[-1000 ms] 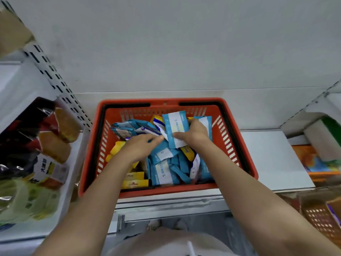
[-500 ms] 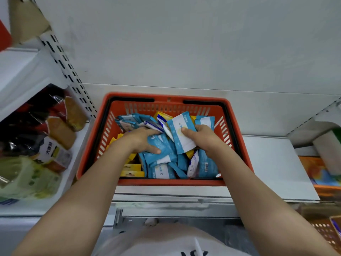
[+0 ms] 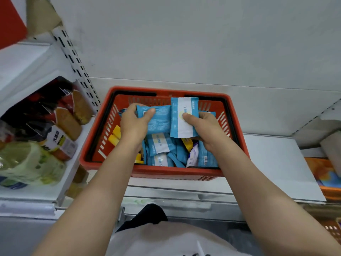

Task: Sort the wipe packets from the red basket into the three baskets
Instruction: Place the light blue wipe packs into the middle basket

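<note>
The red basket (image 3: 103, 145) sits on a white shelf in front of me, holding several blue wipe packets, some yellow ones (image 3: 114, 134) and a white-purple one (image 3: 192, 157). My left hand (image 3: 133, 124) grips a blue packet (image 3: 160, 119) lying sideways, lifted above the pile. My right hand (image 3: 204, 128) grips another blue packet with a white label (image 3: 181, 109), held upright beside the first. Both packets hover over the basket's far half.
Bagged snacks (image 3: 60, 115) and a green pack (image 3: 27, 163) fill the shelf at left behind a perforated upright (image 3: 77, 58). An orange basket (image 3: 330, 182) shows at the right edge, another basket (image 3: 332, 228) at lower right. The white shelf (image 3: 276, 163) extends right of the red basket.
Both hands rose from the pile, each lifting a blue packet; the left hand took hold of a sideways packet, the right turned its labelled packet upright.
</note>
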Tool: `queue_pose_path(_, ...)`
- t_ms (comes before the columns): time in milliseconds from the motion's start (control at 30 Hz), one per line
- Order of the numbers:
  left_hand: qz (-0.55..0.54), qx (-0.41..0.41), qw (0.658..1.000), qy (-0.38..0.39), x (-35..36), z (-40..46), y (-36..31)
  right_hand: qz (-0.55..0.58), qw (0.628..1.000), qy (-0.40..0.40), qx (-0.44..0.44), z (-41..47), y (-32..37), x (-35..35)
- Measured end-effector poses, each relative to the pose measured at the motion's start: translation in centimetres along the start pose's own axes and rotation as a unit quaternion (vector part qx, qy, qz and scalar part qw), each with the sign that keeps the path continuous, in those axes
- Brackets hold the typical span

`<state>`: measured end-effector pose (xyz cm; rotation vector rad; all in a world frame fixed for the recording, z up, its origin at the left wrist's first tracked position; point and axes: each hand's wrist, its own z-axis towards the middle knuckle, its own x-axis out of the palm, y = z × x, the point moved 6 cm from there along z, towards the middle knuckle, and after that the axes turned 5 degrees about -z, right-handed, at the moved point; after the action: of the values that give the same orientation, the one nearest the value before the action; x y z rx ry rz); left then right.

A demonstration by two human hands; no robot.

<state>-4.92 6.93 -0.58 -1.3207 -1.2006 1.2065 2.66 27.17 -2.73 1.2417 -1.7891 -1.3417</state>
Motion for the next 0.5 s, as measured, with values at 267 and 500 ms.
queue_pose_path(267,-0.019,0.069,0.989,0.127,3.6,-2.4,-1.9,0.001,0.995,-0.084,-0.058,-2.4,2.1,0.3)
queue_pose_path(500,0.068,0.103,0.951,0.285,3.3,-3.4,-2.5,0.085,0.989,-0.118,-0.019,-5.3,1.8,0.8)
